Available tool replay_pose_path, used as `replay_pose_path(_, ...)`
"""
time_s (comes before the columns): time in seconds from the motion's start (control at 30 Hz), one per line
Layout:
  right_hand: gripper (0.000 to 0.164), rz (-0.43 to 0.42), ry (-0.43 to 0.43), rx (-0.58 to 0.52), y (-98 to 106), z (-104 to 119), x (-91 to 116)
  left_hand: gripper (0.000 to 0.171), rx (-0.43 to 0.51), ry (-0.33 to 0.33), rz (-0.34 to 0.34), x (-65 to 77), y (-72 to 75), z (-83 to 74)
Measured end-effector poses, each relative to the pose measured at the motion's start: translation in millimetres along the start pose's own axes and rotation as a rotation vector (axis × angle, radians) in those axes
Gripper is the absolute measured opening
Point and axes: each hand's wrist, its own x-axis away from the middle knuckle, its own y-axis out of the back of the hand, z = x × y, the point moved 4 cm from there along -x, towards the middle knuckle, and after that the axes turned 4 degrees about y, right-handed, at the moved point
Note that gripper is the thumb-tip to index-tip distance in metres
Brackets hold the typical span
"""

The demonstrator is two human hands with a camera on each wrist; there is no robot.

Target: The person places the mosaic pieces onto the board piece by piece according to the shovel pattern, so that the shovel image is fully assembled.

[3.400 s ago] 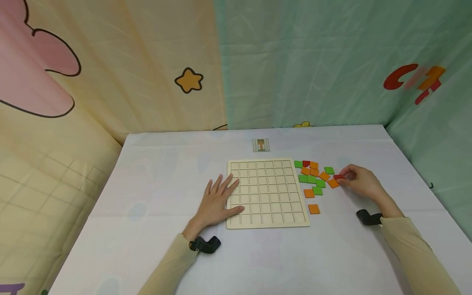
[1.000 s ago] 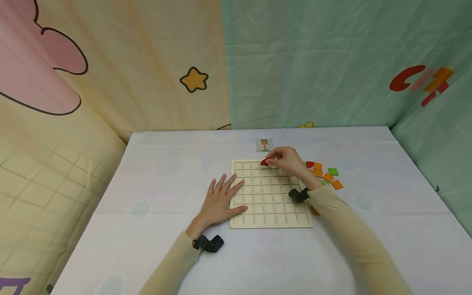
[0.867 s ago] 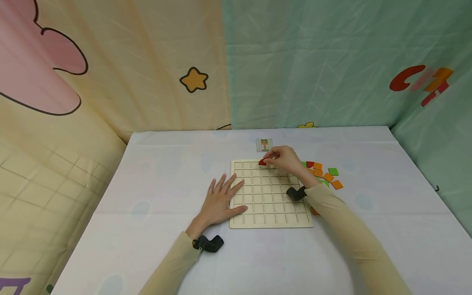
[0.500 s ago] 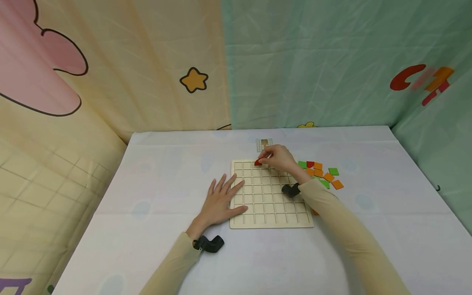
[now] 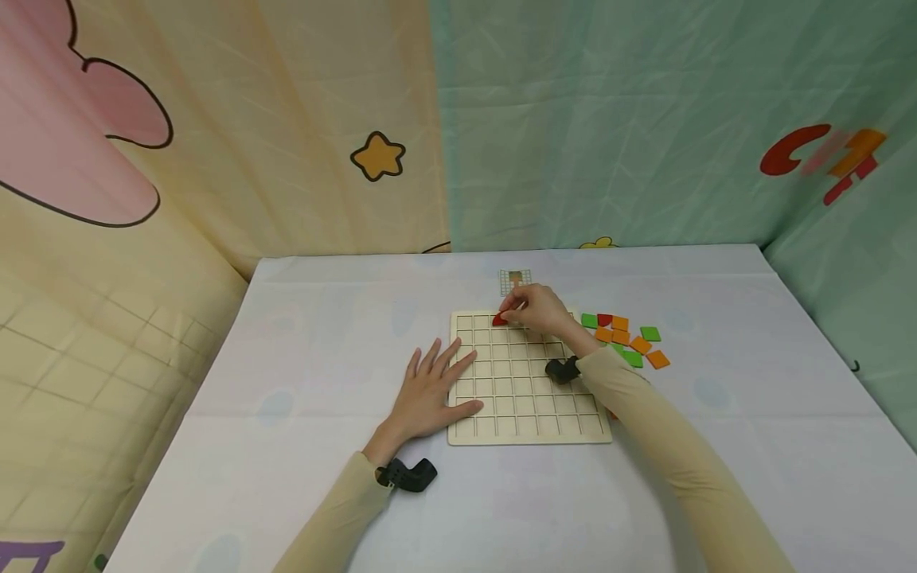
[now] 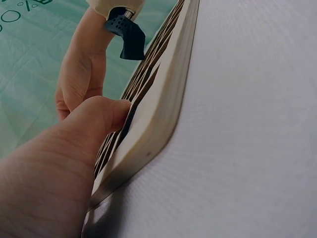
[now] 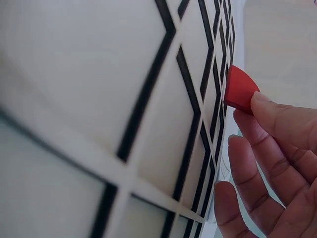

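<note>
A pale wooden grid board [image 5: 512, 406] lies on the white table. Between thumb and fingertips, my right hand [image 5: 539, 309] pinches a red quarter-round tile [image 7: 241, 89] over the board's far row of cells. In the head view that red tile [image 5: 499, 319] appears near the middle of the far edge. My left hand [image 5: 424, 395] lies with fingers spread over the board's left edge. Its thumb [image 6: 113, 114] rests at the rim in the left wrist view. My right hand and forearm cover part of the board.
Right of the board lie loose orange tiles [image 5: 657, 360], green tiles [image 5: 649, 333] and another red tile [image 5: 605, 319]. A small pattern card [image 5: 515, 278], partly covered by my right hand, lies beyond the board. Curtains [image 5: 609, 119] stand behind the table.
My right hand picked up the red tile from the loose pile and carried it left over the board's far row. In the last second it moved slightly further left. My left hand stayed put.
</note>
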Motion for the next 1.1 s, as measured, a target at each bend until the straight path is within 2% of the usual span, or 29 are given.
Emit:
replay_pose_path(0.43,0.007,0.019,0.029,0.010,-4.3,-2.0,-5.2,0.078,-0.015,-0.006,-0.010,0.8,0.1,1.4)
replay_pose_path(0.7,0.008,0.050,-0.006,-0.006,-4.4,-2.6,-6.5,0.078,0.000,-0.018,-0.032,1.5,1.8,0.6)
replay_pose_path(1.1,0.010,0.112,-0.033,0.005,-2.6,-1.0,-7.5,0.077,-0.012,-0.010,-0.021,0.9,0.4,-0.1)
